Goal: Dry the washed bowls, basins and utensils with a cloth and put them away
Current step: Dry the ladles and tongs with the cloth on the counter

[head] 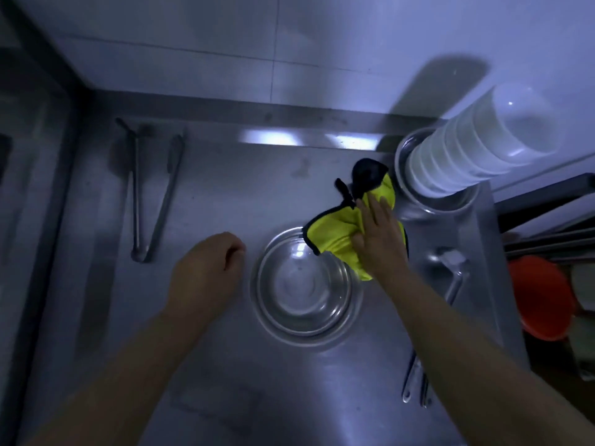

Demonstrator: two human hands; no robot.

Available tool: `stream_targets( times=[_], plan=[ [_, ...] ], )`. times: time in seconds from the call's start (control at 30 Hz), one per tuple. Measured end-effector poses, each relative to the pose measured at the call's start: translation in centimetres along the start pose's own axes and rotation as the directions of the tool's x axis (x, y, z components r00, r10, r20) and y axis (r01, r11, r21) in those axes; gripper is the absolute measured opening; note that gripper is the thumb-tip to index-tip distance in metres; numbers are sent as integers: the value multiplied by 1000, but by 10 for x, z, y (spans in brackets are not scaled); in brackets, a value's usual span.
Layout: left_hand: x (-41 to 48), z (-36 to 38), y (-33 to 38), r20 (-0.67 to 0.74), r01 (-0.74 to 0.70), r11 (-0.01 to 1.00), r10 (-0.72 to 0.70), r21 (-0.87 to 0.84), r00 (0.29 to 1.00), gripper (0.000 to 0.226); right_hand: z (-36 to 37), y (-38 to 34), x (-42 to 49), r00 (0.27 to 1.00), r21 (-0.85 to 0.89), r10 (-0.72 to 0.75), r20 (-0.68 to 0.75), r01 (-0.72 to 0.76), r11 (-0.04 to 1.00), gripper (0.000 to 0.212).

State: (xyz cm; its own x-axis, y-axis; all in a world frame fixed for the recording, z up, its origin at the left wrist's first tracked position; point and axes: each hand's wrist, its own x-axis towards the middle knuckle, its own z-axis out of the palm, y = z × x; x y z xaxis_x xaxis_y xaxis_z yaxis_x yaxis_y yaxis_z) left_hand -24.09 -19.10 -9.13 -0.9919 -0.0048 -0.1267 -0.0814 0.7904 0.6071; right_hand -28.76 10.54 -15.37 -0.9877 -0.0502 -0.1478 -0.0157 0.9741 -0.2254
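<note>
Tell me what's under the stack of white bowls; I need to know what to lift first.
The stack of white bowls stands inside a steel basin; its rim shows around the base. The basin's floor is covered, so anything else beneath cannot be seen.

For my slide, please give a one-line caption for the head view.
Right hand holds a yellow cloth above nested steel basins; left hand hovers empty beside them.

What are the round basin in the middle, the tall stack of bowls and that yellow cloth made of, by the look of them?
Basin: probably stainless steel, shiny, with bright reflections like the counter beneath it.
Stack of bowls: white, smooth and glossy, either plastic or ceramic; I cannot tell which.
Cloth: soft fabric, matte, creased into folds, dark-edged, under the right hand.
</note>
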Motion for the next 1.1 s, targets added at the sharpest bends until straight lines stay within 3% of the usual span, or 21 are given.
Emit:
stream_targets(
  times=[0.13, 0.23, 0.33, 0.43, 0.53, 0.63, 0.73, 0.83, 0.9, 0.93, 1.03, 1.1],
  plan=[
    [13, -1, -10, -40, -26, 997, 29, 74, 999, 19, -7, -4, 21, 978, 99, 204, -41, -199, 975, 85],
    [23, -9, -33, -106, -11, 960, 42, 279, 994, 17, -6, -25, 61, 966, 117, 255, -44, -249, 961, 103],
    [26, -21, -59, -172, 117, 900, -48, 421, 984, 38, -3, -57, 107, 927, 101, 371, -54, -365, 926, 113],
    [27, -32, -82, -173, 171, 875, -102, 453, 980, 57, 7, -104, 132, 900, 74, 427, -80, -422, 903, 113],
    [28, -32, -94, -145, 169, 866, -113, 471, 983, 61, 26, -147, 129, 962, 27, 255, -98, -253, 967, 107],
    [26, -30, -92, -161, 193, 865, -133, 463, 978, 60, 43, -179, 117, 993, -45, -95, -63, 92, 995, 88],
    [25, -29, -84, -196, 203, 870, -125, 449, 973, 60, 48, -184, 106, 890, 33, -455, -31, 456, 889, 64],
    [21, -27, -81, -192, 217, 884, -148, 413, 970, 58, 46, -160, 94, 763, 98, -646, 6, 643, 760, 53],
    [18, -27, -82, -161, 214, 880, -159, 423, 974, 54, 40, -134, 83, 737, 59, -676, -10, 676, 735, 50],
    [17, -27, -83, -147, 205, 873, -154, 443, 977, 52, 35, -120, 77, 771, 28, -636, -24, 637, 770, 50],
    [16, -26, -85, -98, 139, 841, -103, 523, 990, 48, 16, -82, 67, 896, -107, -406, -178, 392, 913, 53],
    [16, -25, -84, -89, 109, 826, -71, 553, 993, 43, 7, -66, 67, 891, -246, -353, -285, 287, 926, 45]
  ],
)
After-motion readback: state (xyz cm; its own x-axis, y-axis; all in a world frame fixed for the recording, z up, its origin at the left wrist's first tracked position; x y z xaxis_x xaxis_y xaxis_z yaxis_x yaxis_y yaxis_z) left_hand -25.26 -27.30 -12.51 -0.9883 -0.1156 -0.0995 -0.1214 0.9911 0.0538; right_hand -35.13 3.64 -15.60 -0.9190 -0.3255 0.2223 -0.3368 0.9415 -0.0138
